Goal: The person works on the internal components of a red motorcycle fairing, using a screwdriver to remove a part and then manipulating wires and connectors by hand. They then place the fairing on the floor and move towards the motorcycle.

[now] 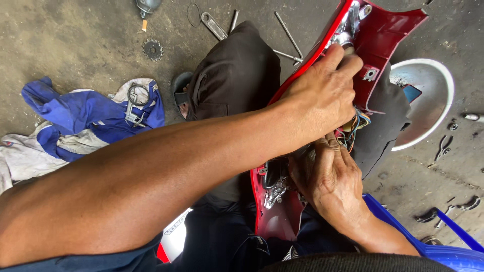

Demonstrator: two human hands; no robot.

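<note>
A red plastic motorcycle cover (390, 30) lies tilted across my lap, its inner side facing up. My left hand (325, 93) reaches across from the left and grips its upper edge, fingers wrapped over a chrome fitting (348, 27). Lower down, my right hand (330, 181) has its fingers curled into the cover's hollow. It sits just below a bundle of coloured wires (354, 128) and beside a chrome part (275, 194). What the right fingertips touch is hidden.
My bent knee in dark trousers (237, 70) is under the cover. On the concrete floor lie a blue-and-white cloth (91, 116), a small sprocket (153, 49), a wrench (214, 25), thin rods (288, 27), a white round dish (428, 100), pliers (443, 146) and a blue plastic piece (454, 252).
</note>
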